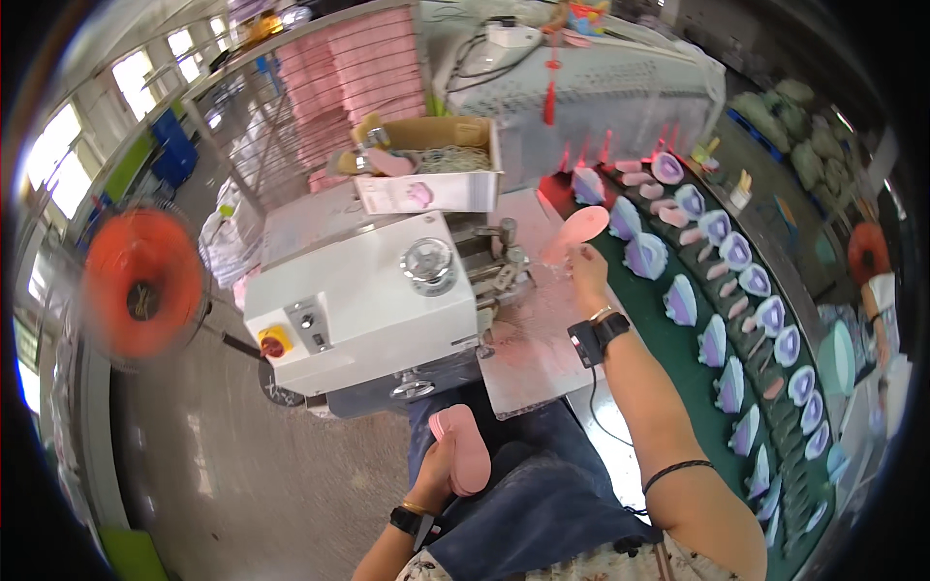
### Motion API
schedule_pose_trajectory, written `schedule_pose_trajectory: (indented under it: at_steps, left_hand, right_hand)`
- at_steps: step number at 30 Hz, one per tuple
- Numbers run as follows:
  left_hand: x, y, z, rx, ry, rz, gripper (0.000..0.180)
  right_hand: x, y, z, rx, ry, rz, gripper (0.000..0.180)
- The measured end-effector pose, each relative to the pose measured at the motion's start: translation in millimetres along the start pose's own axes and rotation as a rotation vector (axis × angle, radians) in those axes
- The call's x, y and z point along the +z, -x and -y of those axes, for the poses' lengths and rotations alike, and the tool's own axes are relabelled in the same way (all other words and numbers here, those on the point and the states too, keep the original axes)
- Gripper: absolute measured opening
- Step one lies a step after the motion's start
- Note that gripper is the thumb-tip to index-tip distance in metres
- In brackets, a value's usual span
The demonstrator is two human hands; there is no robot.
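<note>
Several thin pink insoles, smooth, matt and round-ended, make up the stack [468, 453] in the left hand [439, 467]; their layered edges show at the upper end. A single flat pink sole [584, 225], with a broad rounded end, is at the right hand [586, 271]. The landmark is the machine [363, 290], a boxy white housing with a ribbed round metal dial [427, 263] on top. Right of the machine, the flat counter [538, 373] is smudged with pink. Farther right of it runs a dark green belt [668, 334], bearing curved lilac and pale-blue uppers [712, 341]. Behind the machine stands an open cardboard box [426, 197]; left of it is a round orange fan [145, 281].

The left hand, on the wearer's side of the machine, is closed around the stack, which projects to the right of its fingers. The right hand, right of the machine, pinches the near edge of the sole, which extends beyond its fingertips, away from the wearer.
</note>
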State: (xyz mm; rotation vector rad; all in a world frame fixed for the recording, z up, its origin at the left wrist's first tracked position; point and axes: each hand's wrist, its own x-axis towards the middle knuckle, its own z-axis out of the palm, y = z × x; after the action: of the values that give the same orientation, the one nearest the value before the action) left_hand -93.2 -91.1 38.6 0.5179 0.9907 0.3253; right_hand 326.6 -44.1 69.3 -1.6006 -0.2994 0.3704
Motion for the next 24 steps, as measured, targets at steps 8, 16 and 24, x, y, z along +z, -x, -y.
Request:
schedule_pose_trajectory:
  at_steps: [8, 16, 24]
  left_hand:
    - [22, -19, 4, -0.118, 0.006, 0.175, 0.03]
    - [43, -55, 5, -0.289, -0.262, 0.356, 0.038]
    - [67, -42, 3, -0.311, -0.272, 0.32, 0.038]
  right_hand:
    - [-305, 28, -49, -0.029, 0.002, -0.373, 0.014]
    - [-575, 110, -99, 0.087, 0.623, -1.102, 0.026]
    - [-667, 98, -129, 0.014, 1.054, -1.052, 0.016]
